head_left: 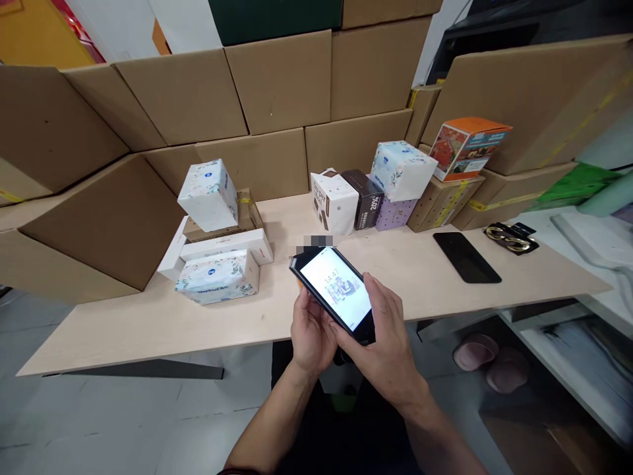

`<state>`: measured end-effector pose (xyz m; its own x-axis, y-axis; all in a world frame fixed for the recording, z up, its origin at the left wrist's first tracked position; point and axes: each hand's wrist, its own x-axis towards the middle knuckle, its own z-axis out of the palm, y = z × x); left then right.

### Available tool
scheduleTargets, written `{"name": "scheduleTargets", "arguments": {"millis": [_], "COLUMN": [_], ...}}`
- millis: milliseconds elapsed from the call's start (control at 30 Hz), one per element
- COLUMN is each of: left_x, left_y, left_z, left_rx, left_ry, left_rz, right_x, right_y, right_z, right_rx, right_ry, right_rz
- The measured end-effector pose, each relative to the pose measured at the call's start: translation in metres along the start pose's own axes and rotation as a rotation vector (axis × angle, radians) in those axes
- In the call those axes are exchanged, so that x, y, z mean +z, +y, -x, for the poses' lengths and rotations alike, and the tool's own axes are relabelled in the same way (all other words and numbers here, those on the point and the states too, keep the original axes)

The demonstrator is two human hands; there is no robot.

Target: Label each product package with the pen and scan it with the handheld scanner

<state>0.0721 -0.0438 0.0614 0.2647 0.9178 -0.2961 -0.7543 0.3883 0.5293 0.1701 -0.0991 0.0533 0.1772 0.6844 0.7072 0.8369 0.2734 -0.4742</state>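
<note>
Both hands hold a black handheld device with a lit screen, just above the front edge of the light wooden table. My left hand wraps round its lower left side. My right hand grips its lower right end, thumb resting on the screen. The device tilts up and away towards the boxes.
Tissue packs and white boxes sit stacked at the left. Small boxes and an orange box stand at the back right. A black phone and gold chain lie on the right. Cardboard cartons wall the back. Pink slippers lie under the table.
</note>
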Motion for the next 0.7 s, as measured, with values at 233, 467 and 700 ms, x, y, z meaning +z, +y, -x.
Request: {"name": "scheduleTargets", "arguments": {"millis": [233, 467, 700], "left_x": [-0.002, -0.030, -0.054], "left_y": [-0.004, -0.007, 0.003], "left_z": [0.001, 0.008, -0.005], "left_rx": [0.007, 0.466, 1.181], "left_ry": [-0.109, -0.378, -0.163], "left_rz": [-0.060, -0.500, -1.060], "right_x": [-0.004, -0.020, -0.021], "right_y": [0.008, 0.052, 0.110], "right_z": [0.000, -0.003, 0.009], "right_rx": [0.024, 0.278, 0.320], "right_ry": [0.038, 0.127, 0.051], "right_rz": [0.004, 0.214, 0.359]}}
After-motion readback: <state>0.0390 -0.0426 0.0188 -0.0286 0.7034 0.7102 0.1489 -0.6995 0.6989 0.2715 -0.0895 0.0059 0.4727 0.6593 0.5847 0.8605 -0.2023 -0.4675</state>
